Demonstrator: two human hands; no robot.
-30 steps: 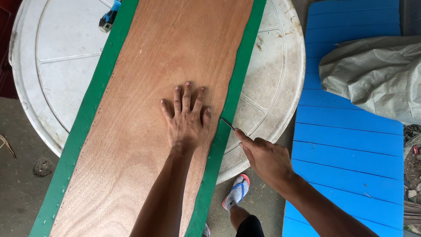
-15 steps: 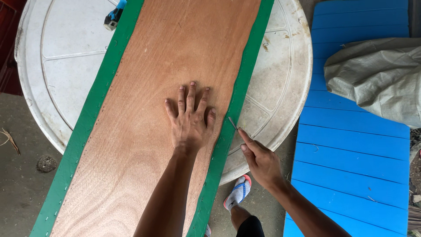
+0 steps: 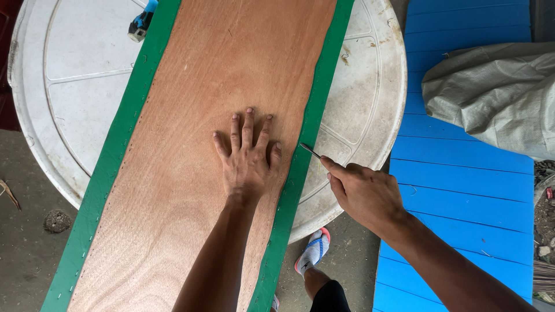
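Two hands work at a long brown board (image 3: 202, 144) edged in green fabric (image 3: 300, 173), lying across a round white table (image 3: 75, 86). The left hand (image 3: 247, 159) presses flat, fingers spread, holding nothing. The right hand (image 3: 363, 190) pinches a thin metal tool (image 3: 310, 151), its tip at the fabric's right edge. A blue-handled tool (image 3: 141, 22) lies near the fabric's left strip.

Left hand (image 3: 247, 163) lies flat on the wooden board (image 3: 225, 69) (green-edged), right hand (image 3: 363, 192) pinching a thin blade (image 3: 310, 151).
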